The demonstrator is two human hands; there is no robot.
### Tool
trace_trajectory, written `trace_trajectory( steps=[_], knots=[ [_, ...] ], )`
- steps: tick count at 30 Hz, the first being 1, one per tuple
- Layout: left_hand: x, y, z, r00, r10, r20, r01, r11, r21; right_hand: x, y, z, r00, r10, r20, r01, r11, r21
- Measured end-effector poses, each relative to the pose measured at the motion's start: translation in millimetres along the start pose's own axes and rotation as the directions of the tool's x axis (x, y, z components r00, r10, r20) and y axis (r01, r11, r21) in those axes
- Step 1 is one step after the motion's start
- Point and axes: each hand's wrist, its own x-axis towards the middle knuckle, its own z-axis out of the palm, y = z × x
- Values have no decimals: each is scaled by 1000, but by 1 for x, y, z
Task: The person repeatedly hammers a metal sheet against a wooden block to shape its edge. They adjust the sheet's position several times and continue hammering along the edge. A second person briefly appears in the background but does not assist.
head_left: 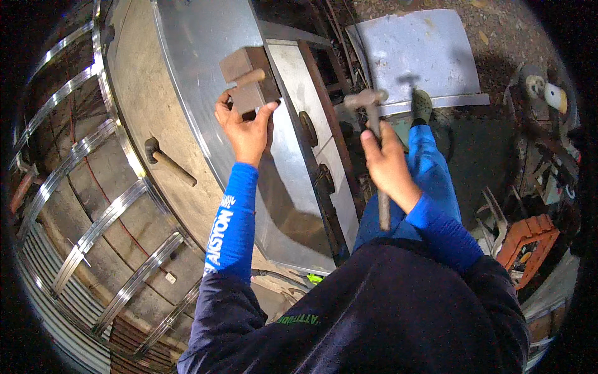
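Observation:
My left hand (pixel 246 132) grips the near end of a rusty brown metal block (pixel 250 98), thumb on one side and fingers on the other. A short, lighter brown bar (pixel 251 78) lies across the block's upper face. The block is at the edge of a long, shiny sheet of metal (pixel 208 68). In my right hand (pixel 391 163) is a hammer (pixel 365 100), its head raised beyond my fist and its handle coming out below. The hammer is apart from the sheet, off to its right. Shadows of my left arm and the block fall on the sheet.
Left of the sheet, a second hammer (pixel 169 162) lies on a tan board (pixel 146 103). Farther left stands a shiny metal frame (pixel 93 144). A white panel (pixel 417 53) lies beyond my foot. An orange crate (pixel 528 246) and clutter are on the right.

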Motion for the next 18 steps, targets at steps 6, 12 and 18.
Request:
trace_trajectory(
  steps=[6, 12, 18],
  knots=[
    [8, -1, 7, 992, 108, -73, -115, 987, -110, 20, -34, -20, 962, 248, 112, -272, 885, 378],
    [9, -19, 4, 985, 167, 34, -167, 986, -17, 22, -55, -10, 953, 227, 202, -302, 785, 541],
    [33, -23, -7, 993, 81, 91, -76, 996, -56, 38, -52, -13, 952, 196, 234, -305, 662, 685]
  ],
)
